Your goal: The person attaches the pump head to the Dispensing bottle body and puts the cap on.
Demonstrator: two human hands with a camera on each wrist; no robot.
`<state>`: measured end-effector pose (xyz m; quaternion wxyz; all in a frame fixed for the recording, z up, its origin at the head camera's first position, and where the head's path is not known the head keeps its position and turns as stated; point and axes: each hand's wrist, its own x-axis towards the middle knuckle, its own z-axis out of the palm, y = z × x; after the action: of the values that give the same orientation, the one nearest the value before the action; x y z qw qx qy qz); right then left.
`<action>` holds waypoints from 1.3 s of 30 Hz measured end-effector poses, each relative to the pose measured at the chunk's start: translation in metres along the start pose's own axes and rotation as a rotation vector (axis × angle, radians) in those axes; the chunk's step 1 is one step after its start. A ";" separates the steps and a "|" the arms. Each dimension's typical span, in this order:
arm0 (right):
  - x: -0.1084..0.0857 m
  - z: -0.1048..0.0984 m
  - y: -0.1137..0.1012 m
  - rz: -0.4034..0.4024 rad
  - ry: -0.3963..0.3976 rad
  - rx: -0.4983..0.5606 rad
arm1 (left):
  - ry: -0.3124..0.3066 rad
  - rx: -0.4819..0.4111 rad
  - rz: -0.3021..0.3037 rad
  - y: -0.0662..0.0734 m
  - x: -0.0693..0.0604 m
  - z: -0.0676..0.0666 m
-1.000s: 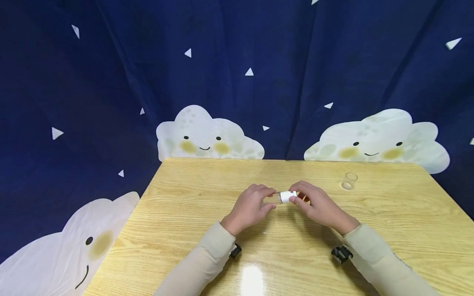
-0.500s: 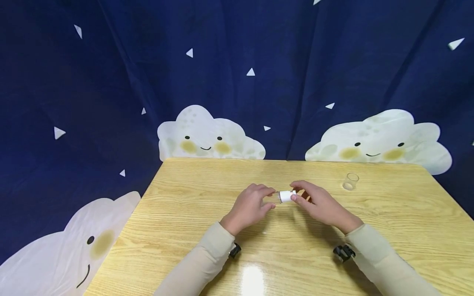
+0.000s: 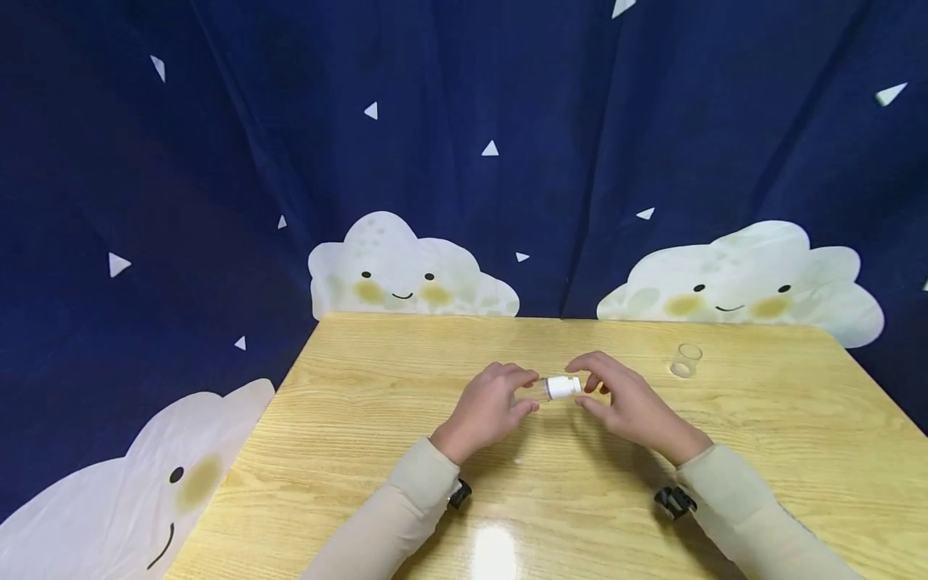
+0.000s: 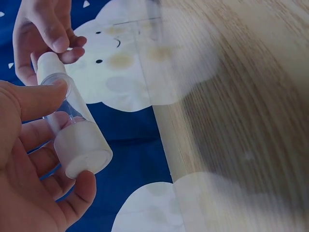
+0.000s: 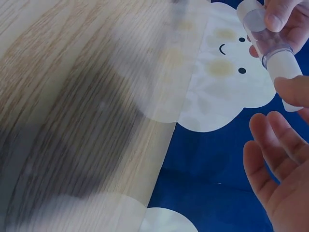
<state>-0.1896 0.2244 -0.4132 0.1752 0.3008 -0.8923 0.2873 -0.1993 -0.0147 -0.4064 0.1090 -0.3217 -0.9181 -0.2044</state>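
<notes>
A small pump bottle [image 3: 561, 387] with a clear body and a white top part lies sideways above the table in the head view. My left hand [image 3: 487, 408] grips its clear end; in the left wrist view the thumb and fingers curl round the bottle [image 4: 82, 147], whose base is white. Close to the white top is my right hand [image 3: 638, 407], its fingers spread and loosely bent with nothing held. In the right wrist view its thumb overlaps the white part of the bottle [image 5: 282, 65]; whether it touches cannot be told there.
A clear cylindrical cap [image 3: 685, 361] stands towards the back right of the wooden table [image 3: 362, 451]. Behind the table hangs a dark blue curtain [image 3: 449, 97] with clouds and white triangles.
My right hand has let go of the bottle's white top and its fingers have spread apart. The left hand keeps its hold, hardly moving.
</notes>
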 end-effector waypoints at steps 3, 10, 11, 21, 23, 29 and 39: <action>-0.001 0.001 0.000 -0.007 0.006 0.002 | -0.001 0.002 0.006 0.000 0.000 0.000; 0.000 0.002 0.000 -0.035 0.022 0.004 | 0.003 0.002 0.008 0.000 -0.001 0.000; 0.000 0.002 0.001 -0.040 0.026 0.004 | 0.005 0.002 0.009 0.000 -0.001 0.000; 0.002 0.005 -0.002 -0.062 0.024 0.006 | 0.006 -0.002 0.010 -0.001 -0.003 0.003; 0.003 0.005 -0.003 -0.066 0.026 0.007 | 0.007 -0.002 0.012 -0.001 -0.003 0.003; 0.004 0.006 -0.005 -0.060 0.014 0.011 | 0.012 0.005 0.022 -0.003 -0.004 0.004; 0.004 0.003 -0.007 0.014 -0.047 0.014 | 0.006 0.011 0.019 -0.002 -0.003 0.003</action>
<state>-0.1883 0.2165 -0.4109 0.1500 0.3025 -0.8962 0.2877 -0.1980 -0.0165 -0.4105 0.1156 -0.3290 -0.9157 -0.1995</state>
